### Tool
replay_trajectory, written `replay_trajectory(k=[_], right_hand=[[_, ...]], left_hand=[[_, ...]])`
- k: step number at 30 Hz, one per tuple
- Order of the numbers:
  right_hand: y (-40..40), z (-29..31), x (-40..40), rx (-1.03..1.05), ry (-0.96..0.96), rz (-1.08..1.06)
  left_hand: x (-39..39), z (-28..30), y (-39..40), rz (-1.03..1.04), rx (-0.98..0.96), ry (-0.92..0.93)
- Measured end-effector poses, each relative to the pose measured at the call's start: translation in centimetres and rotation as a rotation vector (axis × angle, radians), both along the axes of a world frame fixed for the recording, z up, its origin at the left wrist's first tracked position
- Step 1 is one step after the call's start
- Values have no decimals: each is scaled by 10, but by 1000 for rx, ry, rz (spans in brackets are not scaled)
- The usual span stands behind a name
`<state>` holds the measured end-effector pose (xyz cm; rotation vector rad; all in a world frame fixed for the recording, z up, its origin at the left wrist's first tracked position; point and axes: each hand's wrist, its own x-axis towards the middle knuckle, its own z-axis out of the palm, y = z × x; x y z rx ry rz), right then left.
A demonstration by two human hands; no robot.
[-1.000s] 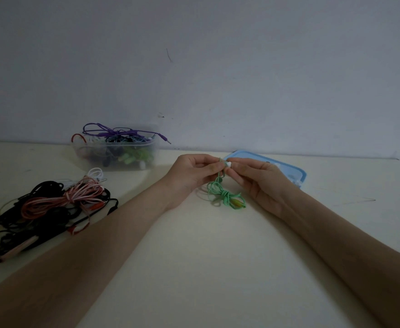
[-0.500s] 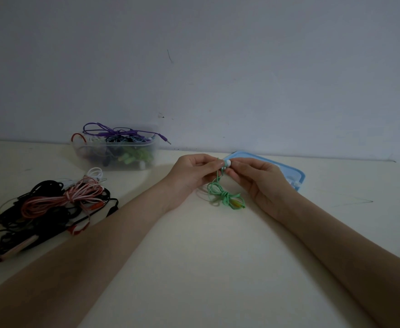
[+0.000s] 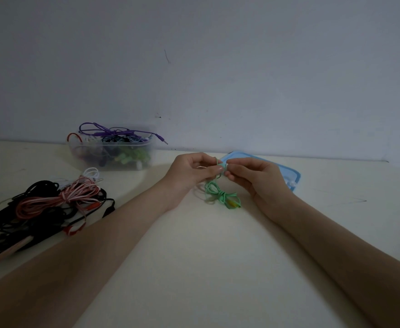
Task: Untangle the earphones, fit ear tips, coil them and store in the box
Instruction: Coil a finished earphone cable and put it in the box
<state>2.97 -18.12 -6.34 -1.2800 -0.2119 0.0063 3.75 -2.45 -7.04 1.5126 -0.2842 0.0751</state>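
A green earphone cable lies in a small knotted bundle on the cream table, one strand rising to my hands. My left hand pinches the green earbud end between thumb and fingers. My right hand meets it fingertip to fingertip and pinches a small white ear tip against the bud. The clear plastic box, holding several coiled earphones with a purple one on top, stands at the back left by the wall.
A tangled heap of black, pink and white earphones covers the table's left side. A light blue lid lies behind my right hand, with a small white ear tip on it. The grey wall closes the back.
Both hands stayed together above the green bundle and shifted only slightly. The white ear tip remains pinched between the fingertips.
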Motion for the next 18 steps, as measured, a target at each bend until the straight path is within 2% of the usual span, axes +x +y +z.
replay_trajectory(k=[5,9,12,15,18], right_hand=[[-3,-2,1,-50,-26,11],[-3,-2,-1,-189,-64,8],[-4,-3,-1,-184,-62,7],[-4,-2,0,-58,-11,13],[-5,-2,3,58,25,17]], left_hand=[[0,1,1,24,94,-43],[2,2,2,81,331,-137],[2,2,0,122,442,-228],[-2,-1,-6,179,383,-290],[-3,0,-11,155,237,-225]])
